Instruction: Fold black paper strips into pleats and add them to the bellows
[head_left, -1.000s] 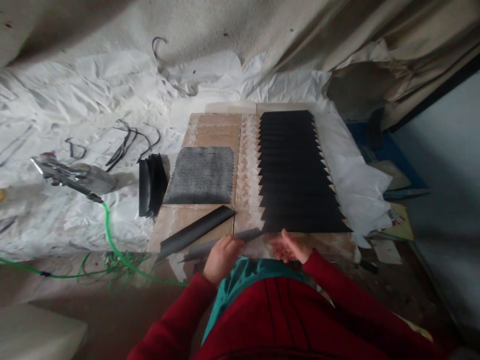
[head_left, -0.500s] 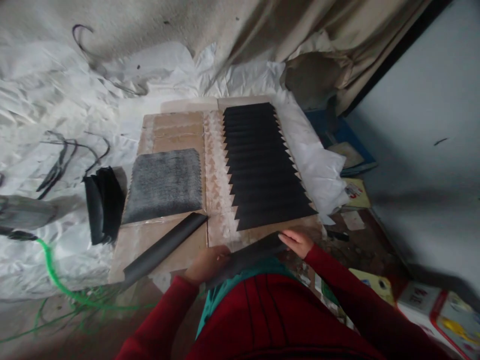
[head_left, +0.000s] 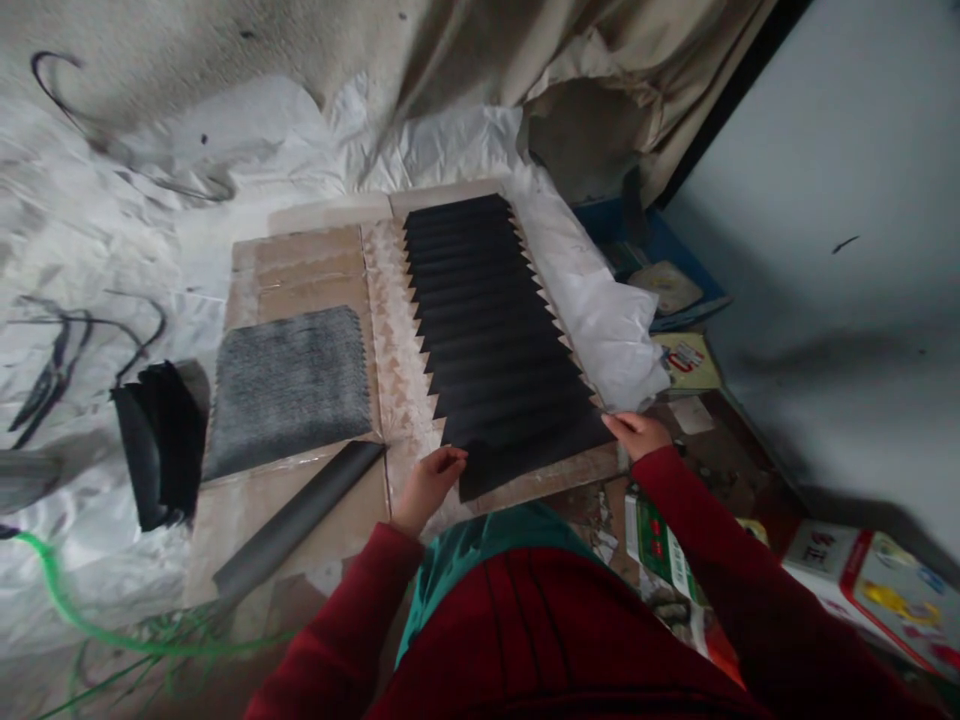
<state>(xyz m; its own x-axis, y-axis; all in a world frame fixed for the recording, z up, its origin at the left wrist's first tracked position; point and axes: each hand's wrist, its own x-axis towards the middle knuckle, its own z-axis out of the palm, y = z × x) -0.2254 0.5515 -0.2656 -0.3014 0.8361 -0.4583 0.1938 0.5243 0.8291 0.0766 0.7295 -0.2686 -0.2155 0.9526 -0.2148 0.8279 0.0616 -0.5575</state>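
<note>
A row of several overlapping black strips (head_left: pixel 495 320) lies on the right half of a cardboard board (head_left: pixel 292 260). The nearest black strip (head_left: pixel 536 455) lies at the front end of that row. My left hand (head_left: pixel 427 485) pinches its left end and my right hand (head_left: pixel 637 435) pinches its right end. Both sleeves are red.
A grey fuzzy pad (head_left: pixel 289 388) and a loose dark strip (head_left: pixel 300 515) lie on the board's left half. A stack of black strips (head_left: pixel 157 440) sits on white plastic sheeting (head_left: pixel 90 230) at left. A green hose (head_left: pixel 82 620) curls near left. Boxes (head_left: pixel 870 590) and books (head_left: pixel 679 355) lie at right.
The strip I held near my body has moved forward and now lies on the front end of the black row. The view has swung to the right.
</note>
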